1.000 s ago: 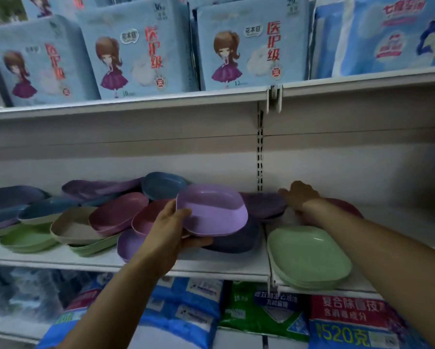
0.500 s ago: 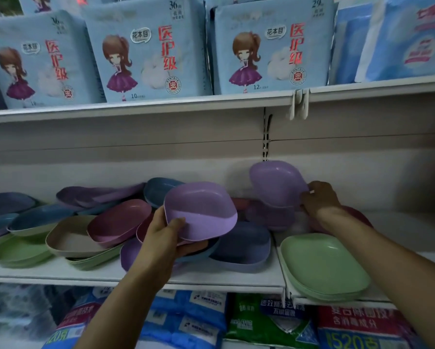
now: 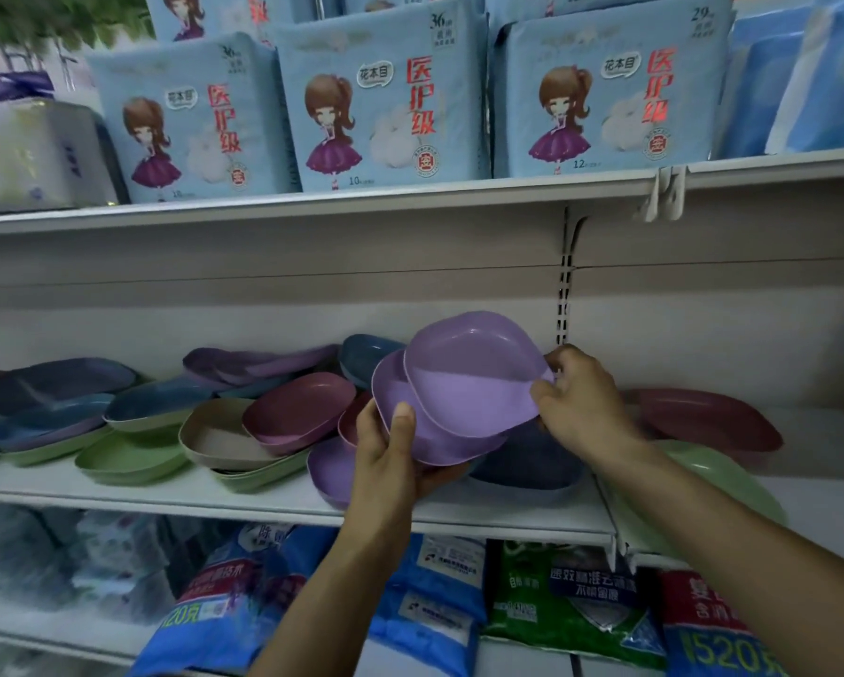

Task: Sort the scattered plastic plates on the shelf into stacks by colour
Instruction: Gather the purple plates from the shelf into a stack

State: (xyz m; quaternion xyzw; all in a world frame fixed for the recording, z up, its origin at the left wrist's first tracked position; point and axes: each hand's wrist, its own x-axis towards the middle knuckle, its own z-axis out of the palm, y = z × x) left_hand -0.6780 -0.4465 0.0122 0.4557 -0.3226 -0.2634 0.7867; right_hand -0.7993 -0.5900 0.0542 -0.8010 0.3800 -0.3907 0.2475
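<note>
At about nine o'clock on the shelf lay the unsorted scatter: blue-grey plates overlapping, a green plate, a beige plate and a maroon plate leaning into one another. Just right of them the left hand held the lower lilac plate off the shelf, thumb laid over its near rim and fingers curled beneath it, with the dish tipped up toward the camera. The upper lilac plate sat partly inside it but was offset toward one o'clock, so the two rims did not line up; both long axes ran roughly from ten to four o'clock. The right hand pinched the upper plate's rim at its three o'clock edge, fingers curled over the lip - the nearer hand to that plate and the one placed to steer it. Nesting looked to depend on sliding that plate back toward seven o'clock until it dropped square into the lower one. Below the pair a dark blue plate rested on the shelf, and at three o'clock a second maroon plate lay behind the green stack - well apart from the scatter.
</note>
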